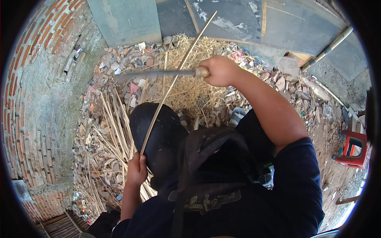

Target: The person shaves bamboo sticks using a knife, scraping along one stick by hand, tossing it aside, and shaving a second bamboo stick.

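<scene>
My right hand (222, 71) is wrapped round the wooden handle of a long-bladed knife (158, 73); the blade points left and its tip is blurred. The blade crosses a long, thin bamboo strip (166, 95), and I cannot tell whether the edge touches it. Between thumb and fingers, my left hand (137, 169) grips the strip's lower end beside my left knee. From there the strip slants up and to the right, over the dark trouser leg. Several similar bamboo strips (117, 123) lie in a loose bundle on the ground at left.
Pale shavings (196, 89) are heaped beyond my knees, on rubble-strewn ground (91, 135). A worn brick wall (43, 107) rises at left. Grey panels (234, 22) stand at the far side, with a bamboo pole (329, 47) leaning there. A red plastic stool (353, 148) is at right.
</scene>
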A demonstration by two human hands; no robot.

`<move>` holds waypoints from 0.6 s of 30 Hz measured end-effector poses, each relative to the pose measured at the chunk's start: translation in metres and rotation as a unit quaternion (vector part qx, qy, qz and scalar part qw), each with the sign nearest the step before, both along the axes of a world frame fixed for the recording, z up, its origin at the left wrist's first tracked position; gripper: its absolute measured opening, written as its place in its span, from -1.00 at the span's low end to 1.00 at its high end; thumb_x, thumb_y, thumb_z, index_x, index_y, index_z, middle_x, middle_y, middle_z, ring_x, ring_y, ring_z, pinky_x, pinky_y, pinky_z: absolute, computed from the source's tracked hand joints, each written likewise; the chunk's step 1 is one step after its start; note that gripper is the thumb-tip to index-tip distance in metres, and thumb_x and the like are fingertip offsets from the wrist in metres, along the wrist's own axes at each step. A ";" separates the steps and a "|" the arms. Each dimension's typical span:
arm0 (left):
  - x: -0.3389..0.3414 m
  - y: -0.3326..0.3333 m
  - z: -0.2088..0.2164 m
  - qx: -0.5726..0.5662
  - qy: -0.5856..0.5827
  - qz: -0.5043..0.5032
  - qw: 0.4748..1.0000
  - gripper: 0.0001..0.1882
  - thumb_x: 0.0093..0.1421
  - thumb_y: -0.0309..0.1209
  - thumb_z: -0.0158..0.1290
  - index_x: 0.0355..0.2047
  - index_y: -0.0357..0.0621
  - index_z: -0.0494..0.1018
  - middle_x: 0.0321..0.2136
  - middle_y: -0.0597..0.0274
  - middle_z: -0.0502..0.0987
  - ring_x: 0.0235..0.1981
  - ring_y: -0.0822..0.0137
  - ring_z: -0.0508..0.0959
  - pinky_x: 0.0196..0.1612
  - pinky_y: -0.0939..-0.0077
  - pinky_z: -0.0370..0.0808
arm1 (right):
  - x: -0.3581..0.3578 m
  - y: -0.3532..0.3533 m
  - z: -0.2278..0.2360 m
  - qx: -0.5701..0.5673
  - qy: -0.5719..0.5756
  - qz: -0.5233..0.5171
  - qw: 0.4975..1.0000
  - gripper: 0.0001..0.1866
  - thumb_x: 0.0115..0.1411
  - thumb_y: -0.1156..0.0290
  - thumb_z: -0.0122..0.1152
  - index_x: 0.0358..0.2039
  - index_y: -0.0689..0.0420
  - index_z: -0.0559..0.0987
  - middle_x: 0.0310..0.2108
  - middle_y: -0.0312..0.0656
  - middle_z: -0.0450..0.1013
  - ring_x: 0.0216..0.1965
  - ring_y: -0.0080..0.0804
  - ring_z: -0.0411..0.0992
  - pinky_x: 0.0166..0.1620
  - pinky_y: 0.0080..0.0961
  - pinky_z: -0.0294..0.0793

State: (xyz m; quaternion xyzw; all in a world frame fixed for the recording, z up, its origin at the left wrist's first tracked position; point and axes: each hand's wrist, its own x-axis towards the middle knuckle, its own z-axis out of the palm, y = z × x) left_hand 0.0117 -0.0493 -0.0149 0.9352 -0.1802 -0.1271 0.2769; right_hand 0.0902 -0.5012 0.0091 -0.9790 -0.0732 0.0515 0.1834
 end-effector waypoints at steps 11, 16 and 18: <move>0.004 0.006 0.001 -0.035 0.023 -0.024 0.999 -0.52 0.47 -0.10 -0.21 -0.40 -0.30 0.32 -0.70 -0.10 0.34 -0.65 -0.07 0.40 -0.52 0.17 0.28 | -0.004 0.029 0.013 -0.004 -0.002 0.056 0.998 -0.78 0.00 0.34 0.27 -0.28 -0.03 0.65 -0.41 -0.13 0.58 -0.29 -0.09 0.59 -0.17 -0.10 0.58; 0.008 0.009 0.003 0.007 0.076 0.007 0.997 -0.47 0.48 -0.04 -0.26 -0.32 -0.32 0.38 -0.63 0.12 0.37 -0.54 0.34 0.37 -0.43 0.34 0.32 | 0.006 0.017 -0.008 0.030 -0.008 -0.019 0.999 -0.81 -0.04 0.34 0.24 -0.35 0.02 0.63 -0.42 -0.10 0.58 -0.27 -0.07 0.59 -0.16 -0.07 0.57; 0.009 0.013 0.001 -0.014 0.095 0.013 0.995 -0.47 0.48 -0.04 -0.26 -0.33 -0.32 0.37 -0.62 0.12 0.37 -0.54 0.36 0.36 -0.42 0.37 0.31 | 0.001 0.027 0.000 0.049 -0.012 -0.014 0.999 -0.79 -0.04 0.34 0.24 -0.32 0.02 0.63 -0.38 -0.09 0.59 -0.25 -0.07 0.59 -0.14 -0.09 0.58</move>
